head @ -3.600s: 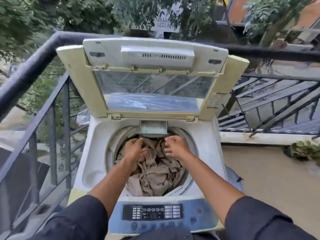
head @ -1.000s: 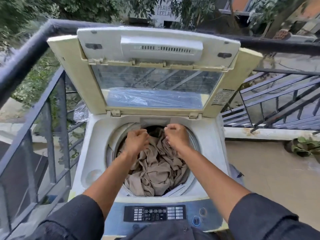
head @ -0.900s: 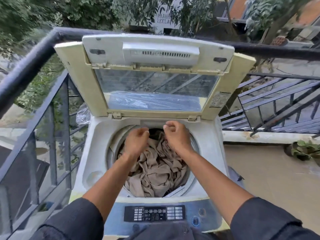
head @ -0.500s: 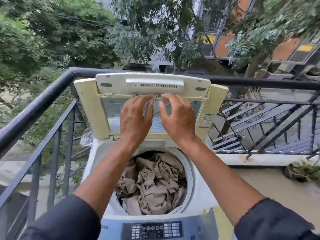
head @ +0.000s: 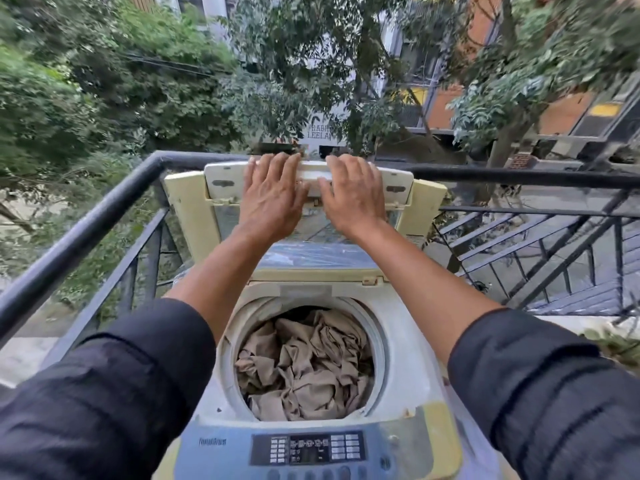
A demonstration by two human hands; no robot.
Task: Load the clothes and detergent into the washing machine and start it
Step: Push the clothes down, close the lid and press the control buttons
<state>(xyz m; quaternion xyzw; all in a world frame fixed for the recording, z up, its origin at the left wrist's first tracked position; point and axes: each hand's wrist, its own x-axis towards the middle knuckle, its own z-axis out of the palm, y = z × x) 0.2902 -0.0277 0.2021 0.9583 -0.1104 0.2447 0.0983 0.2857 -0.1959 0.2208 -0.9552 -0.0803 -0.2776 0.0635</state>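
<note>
A top-loading washing machine (head: 398,327) stands in front of me with its lid (head: 187,216) raised upright. Crumpled beige clothes (head: 304,365) fill the drum. My left hand (head: 272,194) and my right hand (head: 353,192) lie side by side on the lid's top edge, fingers fairly straight and hooked over its rim. The control panel (head: 308,448) with buttons runs along the machine's near edge. No detergent container is in view.
A dark metal balcony railing (head: 86,230) runs along the left and behind the machine, continuing right (head: 536,178). A metal staircase (head: 554,258) descends on the right. Trees and buildings fill the background. A plant (head: 613,344) sits at the right edge.
Both hands have left the clothes in the drum and risen to the top edge of the raised lid. The camera has tilted up.
</note>
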